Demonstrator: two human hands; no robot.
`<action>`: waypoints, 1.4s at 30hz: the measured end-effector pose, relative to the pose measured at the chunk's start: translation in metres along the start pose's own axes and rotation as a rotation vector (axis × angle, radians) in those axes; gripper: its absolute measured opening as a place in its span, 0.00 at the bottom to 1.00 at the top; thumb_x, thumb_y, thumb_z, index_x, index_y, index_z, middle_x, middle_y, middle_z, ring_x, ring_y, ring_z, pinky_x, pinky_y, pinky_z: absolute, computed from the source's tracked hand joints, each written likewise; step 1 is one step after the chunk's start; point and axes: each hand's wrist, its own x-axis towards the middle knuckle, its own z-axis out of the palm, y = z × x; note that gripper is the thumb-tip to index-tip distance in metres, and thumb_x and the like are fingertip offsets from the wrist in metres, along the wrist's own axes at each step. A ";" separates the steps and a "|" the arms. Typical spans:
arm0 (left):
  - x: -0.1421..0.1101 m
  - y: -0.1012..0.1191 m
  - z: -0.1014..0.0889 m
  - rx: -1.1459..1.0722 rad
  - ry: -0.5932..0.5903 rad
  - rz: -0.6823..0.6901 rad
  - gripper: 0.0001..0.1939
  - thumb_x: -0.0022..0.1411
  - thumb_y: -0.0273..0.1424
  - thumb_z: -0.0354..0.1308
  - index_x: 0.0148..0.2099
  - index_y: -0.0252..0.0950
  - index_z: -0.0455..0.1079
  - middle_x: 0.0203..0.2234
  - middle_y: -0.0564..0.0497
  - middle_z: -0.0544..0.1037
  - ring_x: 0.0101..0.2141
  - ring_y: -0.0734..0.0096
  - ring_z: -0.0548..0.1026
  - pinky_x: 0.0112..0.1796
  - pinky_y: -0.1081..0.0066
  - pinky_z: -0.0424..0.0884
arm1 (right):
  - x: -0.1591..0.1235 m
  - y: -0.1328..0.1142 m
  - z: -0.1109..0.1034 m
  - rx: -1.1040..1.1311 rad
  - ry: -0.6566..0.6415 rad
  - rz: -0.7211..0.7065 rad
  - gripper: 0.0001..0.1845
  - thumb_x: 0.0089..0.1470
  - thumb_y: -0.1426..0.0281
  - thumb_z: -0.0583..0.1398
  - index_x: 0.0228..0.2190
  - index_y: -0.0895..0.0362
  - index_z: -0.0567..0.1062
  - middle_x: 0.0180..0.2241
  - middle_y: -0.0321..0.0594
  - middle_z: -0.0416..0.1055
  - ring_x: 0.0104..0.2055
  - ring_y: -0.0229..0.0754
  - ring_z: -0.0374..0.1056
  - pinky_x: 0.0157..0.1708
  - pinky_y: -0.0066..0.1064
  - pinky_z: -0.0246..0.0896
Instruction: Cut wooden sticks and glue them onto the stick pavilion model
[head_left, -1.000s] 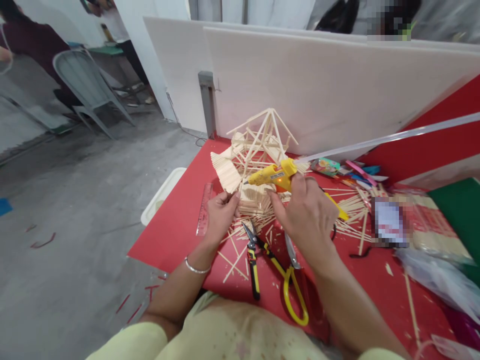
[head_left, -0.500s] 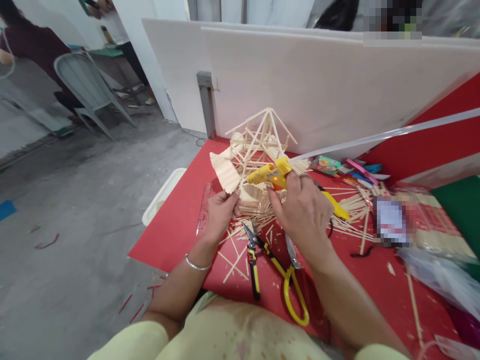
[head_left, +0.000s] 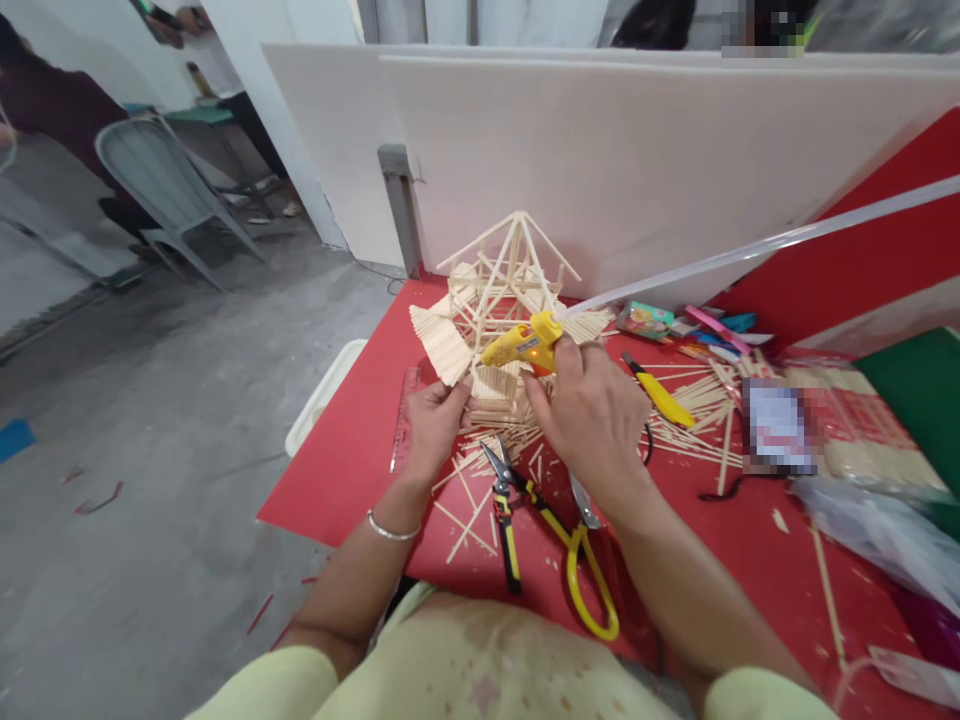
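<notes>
Yellow plastic glue gun (head_left: 517,346), orange light lit; long translucent glue stick (head_left: 765,247) extends from its rear; nozzle points left. Pale ribbed wooden-stick panel (head_left: 442,345), fan-shaped, slants near the nozzle. Peaked, open-framed wooden-stick model (head_left: 517,222) stands upright on red tabletop (head_left: 337,465).

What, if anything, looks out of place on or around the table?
Mostly clutter: loose sticks lie crisscrossed on the red table before the stick model, the black-and-yellow cutters lie there with blades spread, and a red strip lies on the floor, away from the work.
</notes>
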 end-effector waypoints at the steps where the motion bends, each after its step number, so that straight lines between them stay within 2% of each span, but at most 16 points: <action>1: 0.000 0.000 0.000 0.005 0.004 0.006 0.20 0.56 0.44 0.66 0.23 0.32 0.75 0.11 0.54 0.70 0.12 0.82 0.60 0.16 0.77 0.56 | 0.000 0.000 0.000 0.003 -0.003 -0.002 0.25 0.63 0.57 0.55 0.55 0.60 0.64 0.40 0.45 0.69 0.36 0.44 0.64 0.31 0.35 0.45; 10: -0.001 0.000 0.001 0.023 0.014 0.029 0.20 0.56 0.44 0.66 0.23 0.31 0.75 0.12 0.54 0.70 0.12 0.82 0.61 0.17 0.77 0.58 | 0.000 0.001 0.001 0.007 -0.004 -0.010 0.26 0.64 0.57 0.55 0.56 0.61 0.63 0.41 0.45 0.70 0.36 0.45 0.65 0.31 0.35 0.46; 15: 0.001 -0.005 0.000 0.001 0.009 0.019 0.20 0.55 0.44 0.67 0.24 0.31 0.75 0.15 0.52 0.74 0.13 0.81 0.64 0.17 0.77 0.59 | 0.000 0.001 0.002 0.011 -0.004 -0.015 0.26 0.64 0.57 0.55 0.56 0.60 0.63 0.42 0.45 0.69 0.36 0.44 0.65 0.31 0.35 0.46; 23: 0.002 -0.008 -0.003 0.023 -0.005 0.039 0.20 0.56 0.44 0.66 0.23 0.32 0.75 0.11 0.54 0.70 0.13 0.81 0.63 0.17 0.77 0.58 | 0.000 0.001 0.003 0.018 -0.011 -0.013 0.26 0.64 0.58 0.55 0.56 0.61 0.63 0.41 0.46 0.70 0.36 0.44 0.64 0.32 0.35 0.47; 42: 0.001 -0.006 -0.001 0.008 0.008 0.028 0.20 0.55 0.44 0.67 0.23 0.32 0.75 0.14 0.52 0.73 0.13 0.81 0.63 0.17 0.77 0.58 | 0.000 0.001 0.001 0.021 -0.010 -0.010 0.25 0.64 0.59 0.54 0.56 0.61 0.63 0.41 0.46 0.70 0.36 0.44 0.64 0.32 0.35 0.47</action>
